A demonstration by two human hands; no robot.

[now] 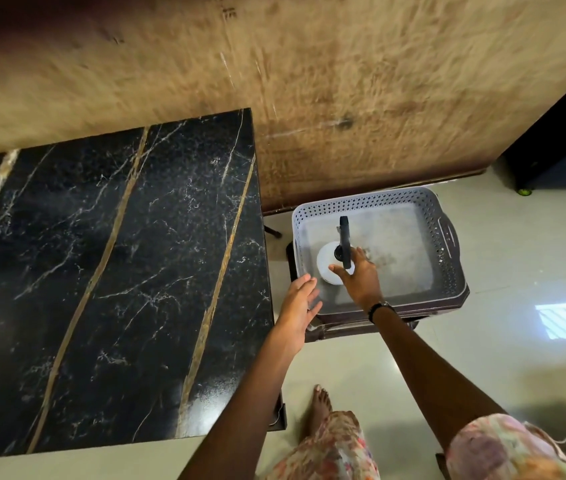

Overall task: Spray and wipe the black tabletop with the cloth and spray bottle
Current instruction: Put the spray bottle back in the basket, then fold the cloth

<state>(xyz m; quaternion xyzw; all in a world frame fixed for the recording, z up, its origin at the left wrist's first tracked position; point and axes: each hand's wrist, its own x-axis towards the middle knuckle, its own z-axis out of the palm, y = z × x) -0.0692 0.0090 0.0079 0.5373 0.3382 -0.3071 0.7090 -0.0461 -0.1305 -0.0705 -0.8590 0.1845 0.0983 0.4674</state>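
Note:
The black marble tabletop [112, 278] with gold veins fills the left half of the view. A white spray bottle [326, 263] with a black trigger head stands upright inside a grey perforated basket [448, 271] to the table's right. My right hand [357, 277] is spread open over the basket, its fingers at the bottle's black head without gripping it. My left hand [300, 308] hangs open at the basket's near left corner, holding nothing. No cloth shows in this view.
The basket sits on a low dark stand [361, 325] on the pale tiled floor. A brown textured wall [309, 81] runs behind. A dark cabinet [565, 147] stands at the far right. My bare foot [318, 410] is near the table's right edge.

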